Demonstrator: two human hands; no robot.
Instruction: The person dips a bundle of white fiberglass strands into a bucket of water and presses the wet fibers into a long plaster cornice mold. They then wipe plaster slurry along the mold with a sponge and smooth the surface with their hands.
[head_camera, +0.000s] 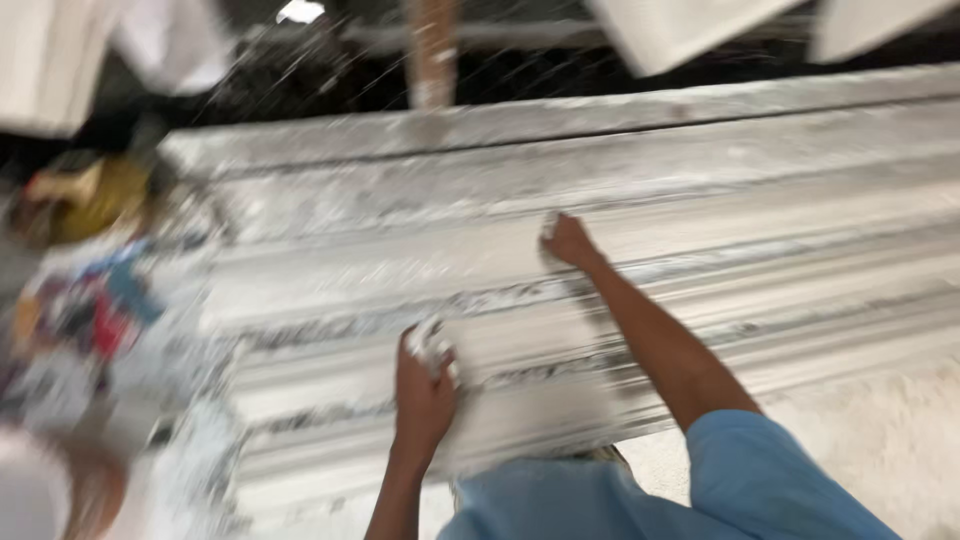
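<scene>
A long white ribbed moulding (700, 210), streaked with grey and dusted with plaster, runs across the view. My left hand (425, 385) rests on its near ridges, closed around a small whitish lump (432, 342) coated with plaster. My right hand (570, 242) reaches farther up the moulding, fingers pressed together on a small white piece at a middle ridge. The picture is blurred, so what each hand grips is unclear. My blue sleeve (770, 470) shows at the bottom.
A heap of coloured, plaster-spattered items (85, 320) lies at the left end. A yellowish object (90, 195) sits behind it. White slabs (680, 30) hang or lean above the far side. Pale floor (890, 440) shows at lower right.
</scene>
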